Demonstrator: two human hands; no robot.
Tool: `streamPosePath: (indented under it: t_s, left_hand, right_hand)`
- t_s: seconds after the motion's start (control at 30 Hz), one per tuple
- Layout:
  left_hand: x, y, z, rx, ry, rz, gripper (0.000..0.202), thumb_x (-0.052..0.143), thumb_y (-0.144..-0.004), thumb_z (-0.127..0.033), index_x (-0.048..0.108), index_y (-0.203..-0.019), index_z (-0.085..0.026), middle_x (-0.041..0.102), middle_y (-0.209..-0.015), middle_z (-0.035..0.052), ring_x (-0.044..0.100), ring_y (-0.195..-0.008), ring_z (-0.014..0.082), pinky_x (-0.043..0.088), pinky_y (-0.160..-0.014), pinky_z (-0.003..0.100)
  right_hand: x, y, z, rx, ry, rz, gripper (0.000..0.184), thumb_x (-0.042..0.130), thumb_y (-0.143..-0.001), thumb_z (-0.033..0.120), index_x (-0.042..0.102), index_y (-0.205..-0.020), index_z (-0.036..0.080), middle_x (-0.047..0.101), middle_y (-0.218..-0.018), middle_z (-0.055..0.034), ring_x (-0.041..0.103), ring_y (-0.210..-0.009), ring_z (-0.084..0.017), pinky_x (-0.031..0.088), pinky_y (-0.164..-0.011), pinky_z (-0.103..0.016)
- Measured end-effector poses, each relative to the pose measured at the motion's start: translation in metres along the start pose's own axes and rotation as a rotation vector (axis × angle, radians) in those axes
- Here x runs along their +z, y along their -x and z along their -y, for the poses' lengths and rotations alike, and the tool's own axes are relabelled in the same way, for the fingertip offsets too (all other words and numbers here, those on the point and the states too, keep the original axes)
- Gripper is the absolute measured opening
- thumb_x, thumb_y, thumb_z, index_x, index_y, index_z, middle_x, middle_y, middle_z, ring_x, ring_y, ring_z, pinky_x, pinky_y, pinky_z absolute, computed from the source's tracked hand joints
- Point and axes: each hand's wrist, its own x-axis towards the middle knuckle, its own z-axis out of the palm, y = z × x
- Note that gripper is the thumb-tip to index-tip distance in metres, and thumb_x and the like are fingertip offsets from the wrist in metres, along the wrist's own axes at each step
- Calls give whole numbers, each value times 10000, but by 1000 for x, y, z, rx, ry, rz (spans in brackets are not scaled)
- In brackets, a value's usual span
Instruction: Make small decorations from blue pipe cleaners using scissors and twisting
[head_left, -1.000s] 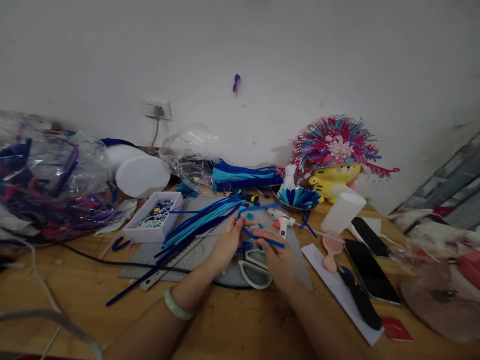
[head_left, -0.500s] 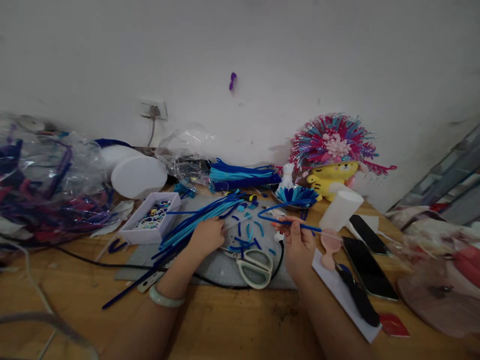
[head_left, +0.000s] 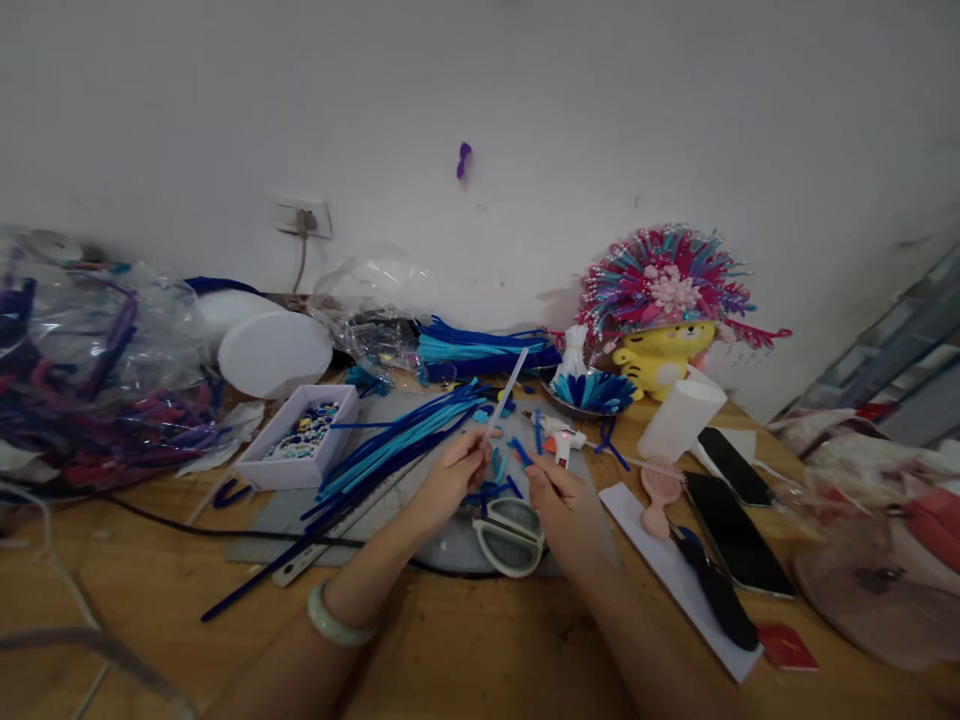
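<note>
My left hand (head_left: 459, 468) is closed on a slim translucent white stick (head_left: 508, 390) that looks like a glue stick, pointing up and to the right. Close beside it, my right hand (head_left: 561, 500) pinches a blue pipe cleaner (head_left: 519, 452), partly hidden by the fingers. Just beyond the right hand lies a white and orange glue gun (head_left: 564, 440). White-handled scissors (head_left: 510, 548) rest between the hands, their blades mostly covered. Short blue pipe-cleaner cuttings (head_left: 491, 492) are scattered under the hands. Left of them lies a bundle of long blue pipe cleaners (head_left: 401, 440).
A white box of beads (head_left: 304, 435) stands at the left, near white foam discs (head_left: 276, 352). Behind are a dish of blue pieces (head_left: 592, 393) and a yellow tiger figure (head_left: 664, 357). Phones (head_left: 739, 535) and a pink brush (head_left: 660, 495) lie right. A black cable (head_left: 225, 530) crosses the table.
My left hand has lifted from the bundle's edge with the translucent stick in it, moving right. My right hand has drawn left and nearer, and the glue gun is more exposed.
</note>
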Motion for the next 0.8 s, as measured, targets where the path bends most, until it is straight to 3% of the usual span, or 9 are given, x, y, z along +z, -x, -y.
streamPosePath:
  t_s: [0.13, 0.23, 0.37, 0.5, 0.7, 0.8]
  left_hand:
    - [5, 4, 0, -9, -50, 103, 72, 550, -713, -229, 572, -702, -161, 467, -523, -28, 401, -468, 76, 300, -448, 184]
    - [4, 6, 4, -93, -110, 140, 132, 510, -735, -287, 532, -771, -162, 377, -473, -69, 315, -412, 62, 251, -415, 189]
    - [3, 7, 6, -109, -230, 160, 165, 516, -695, -289, 509, -783, -148, 381, -530, -67, 328, -460, 65, 253, -436, 197]
    - [4, 7, 7, -75, -316, 188, 214, 475, -699, -356, 468, -641, -151, 398, -538, -49, 368, -494, 78, 288, -459, 208]
    - [7, 9, 4, -59, -338, 211, 350, 420, -735, -467, 404, -561, -164, 371, -476, -56, 324, -435, 63, 246, -421, 204]
    - [7, 10, 4, -58, -333, 201, 378, 436, -729, -499, 408, -561, -161, 380, -477, -56, 323, -438, 59, 243, -417, 199]
  right_hand:
    - [7, -3, 1, -127, 141, 131, 253, 427, -804, 280, 652, -904, 223, 648, -841, -41, 563, -777, -180, 426, -713, -293]
    - [8, -5, -2, -126, 229, 195, 256, 407, -806, 278, 633, -892, 195, 640, -773, -51, 568, -707, -173, 428, -653, -283]
    - [7, -6, -8, 8, 248, 263, 193, 403, -807, 290, 552, -888, 199, 560, -538, 16, 519, -508, -138, 381, -512, -248]
    - [8, -8, -6, 151, 140, 254, 95, 446, -776, 304, 450, -758, 211, 538, -493, 48, 480, -454, -115, 341, -474, -228]
    - [5, -15, 1, 360, 47, 220, 222, 510, -712, 369, 385, -618, 212, 397, -363, 87, 343, -348, -80, 238, -397, -215]
    - [4, -17, 3, 398, -101, 235, 245, 531, -674, 393, 389, -604, 206, 399, -400, 84, 313, -354, -63, 212, -387, -211]
